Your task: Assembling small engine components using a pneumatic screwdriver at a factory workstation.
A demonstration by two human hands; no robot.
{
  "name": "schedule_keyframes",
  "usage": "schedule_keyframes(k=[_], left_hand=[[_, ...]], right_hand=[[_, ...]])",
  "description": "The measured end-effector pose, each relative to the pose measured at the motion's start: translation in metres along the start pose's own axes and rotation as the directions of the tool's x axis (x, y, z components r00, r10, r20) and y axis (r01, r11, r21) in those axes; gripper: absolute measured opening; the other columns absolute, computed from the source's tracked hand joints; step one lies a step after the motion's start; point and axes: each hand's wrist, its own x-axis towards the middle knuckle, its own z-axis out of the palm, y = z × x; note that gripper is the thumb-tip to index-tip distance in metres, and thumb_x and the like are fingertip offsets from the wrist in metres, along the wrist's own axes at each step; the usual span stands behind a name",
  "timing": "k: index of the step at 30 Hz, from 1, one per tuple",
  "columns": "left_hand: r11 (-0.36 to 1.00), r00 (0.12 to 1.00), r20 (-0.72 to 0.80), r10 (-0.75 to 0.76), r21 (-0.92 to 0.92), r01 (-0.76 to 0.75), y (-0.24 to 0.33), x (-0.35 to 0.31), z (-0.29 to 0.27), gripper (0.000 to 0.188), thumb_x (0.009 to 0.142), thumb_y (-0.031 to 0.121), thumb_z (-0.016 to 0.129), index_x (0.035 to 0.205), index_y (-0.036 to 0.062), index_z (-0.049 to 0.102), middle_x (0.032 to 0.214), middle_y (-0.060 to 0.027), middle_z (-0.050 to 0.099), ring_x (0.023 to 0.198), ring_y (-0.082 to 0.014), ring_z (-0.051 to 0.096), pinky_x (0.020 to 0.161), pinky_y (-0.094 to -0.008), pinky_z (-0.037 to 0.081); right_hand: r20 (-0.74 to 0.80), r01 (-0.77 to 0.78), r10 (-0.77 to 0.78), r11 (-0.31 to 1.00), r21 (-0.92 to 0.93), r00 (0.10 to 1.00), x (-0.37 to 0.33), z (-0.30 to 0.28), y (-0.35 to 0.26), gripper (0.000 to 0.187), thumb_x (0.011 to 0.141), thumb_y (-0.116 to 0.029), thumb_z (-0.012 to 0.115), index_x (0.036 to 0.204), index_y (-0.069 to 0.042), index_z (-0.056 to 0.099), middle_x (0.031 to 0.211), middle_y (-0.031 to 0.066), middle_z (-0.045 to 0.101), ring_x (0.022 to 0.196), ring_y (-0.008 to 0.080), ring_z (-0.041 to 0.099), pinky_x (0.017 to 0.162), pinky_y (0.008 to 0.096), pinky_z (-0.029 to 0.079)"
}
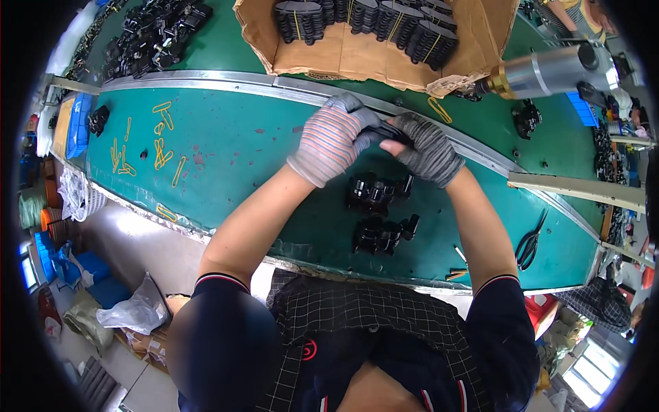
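My left hand, in a light striped glove, is closed on one end of a small flat black part. The other end is pinched by my right hand, whose darker grey glove leaves the thumb tip bare. Both hands hold the part above the green table, close to the metal rail; my fingers cover much of it, so its exact kind is unclear. Just below the hands lie a black mechanical assembly and, nearer me, a second black assembly.
An open cardboard box holding banded stacks of black parts stands beyond the metal rail. Yellow rubber bands lie scattered at left. A cylindrical power tool juts in at upper right; black-handled scissors lie at right.
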Motion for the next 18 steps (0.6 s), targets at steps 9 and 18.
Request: schedule_keyframes(k=[9,18], left_hand=[[0.943,0.922,-0.211,-0.324,-0.151,0.296,0.038,-0.071,-0.066,0.035,0.067,0.018,0.080,0.097,0.0079,0.063,0.092,-0.0118,0.062,0.079,-0.0295,0.060,0.066,-0.0371,0.050],[0.988,0.965,0.262,-0.011,-0.149,0.051,0.118,-0.161,-0.038,0.029,0.072,0.012,0.075,0.098,0.0098,0.063,0.085,-0.0091,0.062,0.076,-0.0283,0.061,0.067,-0.0370,0.049]], right_hand=[[-0.226,0.050,-0.059,0.998,-0.048,0.972,-0.070,-0.046,-0.058,0.032,0.077,-0.012,0.072,0.106,-0.004,0.061,0.093,0.0134,0.062,0.084,0.0335,0.061,0.074,0.0385,0.051],[-0.127,0.128,-0.132,0.991,-0.040,0.983,-0.190,0.040,-0.110,0.035,0.069,-0.013,0.077,0.101,-0.006,0.065,0.093,0.0111,0.063,0.082,0.0302,0.063,0.068,0.0398,0.051]])
